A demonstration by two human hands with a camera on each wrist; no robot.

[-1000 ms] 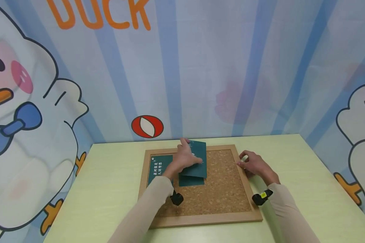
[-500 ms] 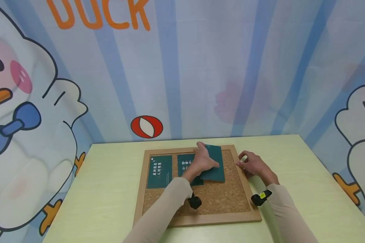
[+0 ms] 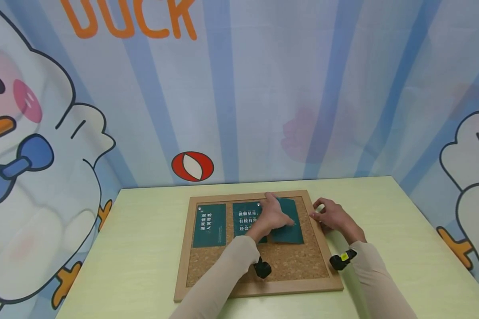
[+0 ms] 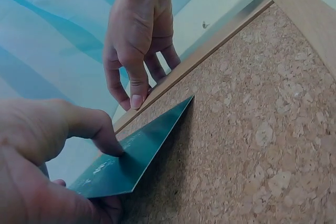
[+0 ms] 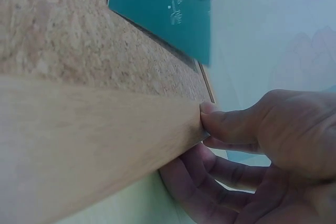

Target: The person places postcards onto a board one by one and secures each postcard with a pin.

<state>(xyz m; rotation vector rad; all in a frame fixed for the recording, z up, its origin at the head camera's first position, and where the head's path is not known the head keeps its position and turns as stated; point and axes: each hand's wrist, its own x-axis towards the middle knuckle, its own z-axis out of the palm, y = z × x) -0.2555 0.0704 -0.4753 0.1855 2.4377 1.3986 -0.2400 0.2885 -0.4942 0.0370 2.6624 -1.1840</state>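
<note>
A wood-framed corkboard (image 3: 295, 266) lies on the table. My left hand (image 3: 272, 216) pinches a dark green card (image 3: 288, 235) over its right part, thumb on top and fingers at the far edge. In the left wrist view the card (image 4: 142, 156) is tilted, one edge raised off the cork. My right hand (image 3: 335, 217) grips the board's right frame edge; in the right wrist view its thumb lies against the wood (image 5: 131, 129). Two more green cards with white characters are on the cork: a left card (image 3: 215, 228) and a middle card (image 3: 243, 217), partly hidden by my left hand.
A small pin (image 3: 200, 208) shows at the left card's top corner and another pin (image 3: 258, 204) at the middle card's. One loose pin (image 4: 205, 24) is on the pale table beyond the frame. A printed curtain (image 3: 259, 88) stands behind the table.
My left hand has carried the card rightward, from over the middle card to the board's right part, and lowered it. The middle card is more exposed. My right hand stays at the frame.
</note>
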